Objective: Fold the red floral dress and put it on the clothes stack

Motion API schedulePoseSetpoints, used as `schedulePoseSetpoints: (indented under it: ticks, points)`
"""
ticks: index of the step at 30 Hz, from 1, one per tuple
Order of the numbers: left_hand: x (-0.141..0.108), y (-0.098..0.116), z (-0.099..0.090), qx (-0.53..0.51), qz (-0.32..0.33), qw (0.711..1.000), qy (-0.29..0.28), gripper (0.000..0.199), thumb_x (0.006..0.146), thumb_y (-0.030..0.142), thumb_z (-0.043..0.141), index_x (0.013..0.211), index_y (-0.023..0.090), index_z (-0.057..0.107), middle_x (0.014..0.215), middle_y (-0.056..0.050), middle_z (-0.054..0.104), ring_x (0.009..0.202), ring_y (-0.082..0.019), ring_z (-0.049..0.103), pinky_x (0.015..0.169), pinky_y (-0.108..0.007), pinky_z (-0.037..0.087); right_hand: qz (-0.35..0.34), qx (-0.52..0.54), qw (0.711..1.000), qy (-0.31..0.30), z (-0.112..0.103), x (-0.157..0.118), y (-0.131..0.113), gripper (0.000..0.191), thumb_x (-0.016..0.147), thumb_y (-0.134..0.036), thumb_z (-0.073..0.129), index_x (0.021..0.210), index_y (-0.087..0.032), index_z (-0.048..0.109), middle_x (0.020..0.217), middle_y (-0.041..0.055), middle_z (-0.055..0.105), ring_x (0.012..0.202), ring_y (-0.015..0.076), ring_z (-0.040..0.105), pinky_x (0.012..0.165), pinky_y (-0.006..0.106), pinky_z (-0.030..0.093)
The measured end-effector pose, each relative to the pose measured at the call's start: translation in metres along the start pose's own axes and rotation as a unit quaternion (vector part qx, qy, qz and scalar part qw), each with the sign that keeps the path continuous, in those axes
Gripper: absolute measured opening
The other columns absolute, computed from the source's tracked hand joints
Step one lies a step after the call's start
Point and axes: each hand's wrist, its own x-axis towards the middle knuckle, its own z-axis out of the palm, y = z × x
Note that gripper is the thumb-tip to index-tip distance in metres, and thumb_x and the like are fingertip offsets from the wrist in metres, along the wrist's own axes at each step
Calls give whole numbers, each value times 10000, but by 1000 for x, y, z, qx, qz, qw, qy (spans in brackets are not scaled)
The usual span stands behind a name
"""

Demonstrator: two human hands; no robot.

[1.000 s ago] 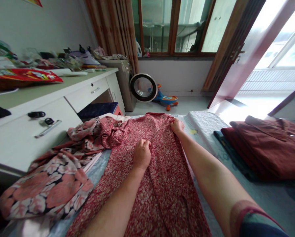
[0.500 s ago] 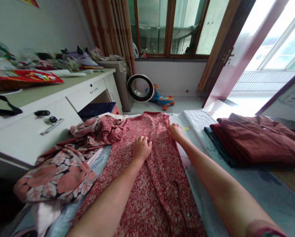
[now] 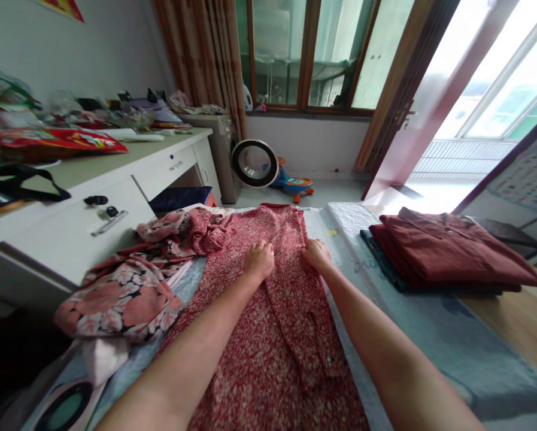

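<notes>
A red garment with small pale speckles lies spread lengthwise on a light blue cloth. My left hand is closed on its upper middle, at a lengthwise fold, fingertips curled into the fabric. At the garment's upper right edge, my right hand pinches the cloth. A crumpled floral garment in pink and black touches the speckled one on the left. Folded dark red clothes are stacked to the right of my right arm.
Along the left stands a white desk with a red packet and clutter on top. Beyond the cloth are a washing machine with its round door open and a blue and orange ride-on toy. A wooden surface shows at right.
The view has shifted, bringing the folded stack and desk items somewhat rightward or leftward in frame. My right hand has moved slightly down along the garment's edge; my left hand stays near the fold.
</notes>
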Motion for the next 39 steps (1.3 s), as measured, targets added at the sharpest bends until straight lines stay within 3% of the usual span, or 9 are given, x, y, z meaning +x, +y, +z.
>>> schedulePoseSetpoints:
  ticks: [4, 8, 15, 20, 24, 29, 39]
  points:
    - [10, 14, -3, -7, 81, 997, -8, 330, 932, 202, 451, 1218, 217, 614, 1300, -86, 599, 1195, -254, 512, 1022, -391, 390, 8, 20, 1000, 6, 3, -4, -3, 255, 848, -213, 505, 945, -187, 740, 999, 106, 715, 970, 205, 639, 803, 247, 435]
    - [37, 31, 1, -13, 125, 992, -32, 352, 930, 181, 443, 1238, 239, 603, 1323, -57, 602, 1247, -231, 494, 1053, -372, 379, 19, 44, 999, 21, 4, -6, -4, 265, 877, -206, 463, 987, -204, 704, 1013, 84, 720, 939, 185, 643, 765, 233, 425]
    - [92, 52, 27, -7, 148, 985, -84, 361, 927, 172, 429, 1239, 225, 603, 1371, -66, 579, 1310, -237, 464, 1090, -390, 373, 50, 135, 989, 23, -3, -26, 3, 194, 863, -282, 532, 1025, -236, 627, 866, 27, 705, 799, 175, 621, 646, 240, 370]
    - [114, 53, 46, 4, 149, 984, -102, 381, 933, 178, 395, 1250, 233, 601, 1358, -68, 587, 1303, -243, 465, 1083, -409, 386, 23, 147, 989, -15, -6, -44, 7, 248, 802, -196, 561, 1047, -218, 592, 820, 9, 679, 762, 161, 592, 629, 239, 337]
    - [120, 52, 52, 13, 157, 982, -106, 379, 930, 215, 414, 1259, 247, 599, 1335, -81, 598, 1267, -257, 488, 1084, -449, 377, 0, 137, 990, -32, -8, -55, 4, 235, 781, -150, 561, 1007, -211, 583, 879, 31, 687, 810, 167, 593, 642, 239, 338]
    - [116, 53, 51, 29, 166, 981, -99, 374, 937, 217, 397, 1256, 246, 591, 1377, -69, 568, 1274, -258, 471, 1074, -458, 372, 25, 134, 990, -39, -15, -74, 5, 248, 814, -215, 551, 1061, -205, 572, 861, 43, 683, 797, 187, 598, 643, 256, 340]
    - [99, 60, 37, 47, 173, 982, -66, 360, 934, 377, 509, 1254, 227, 582, 1451, -85, 488, 1347, -289, 380, 1115, -480, 311, -45, 148, 982, -112, -36, -145, 15, 286, 752, -226, 617, 1036, -206, 590, 876, 41, 669, 783, 180, 575, 649, 250, 318]
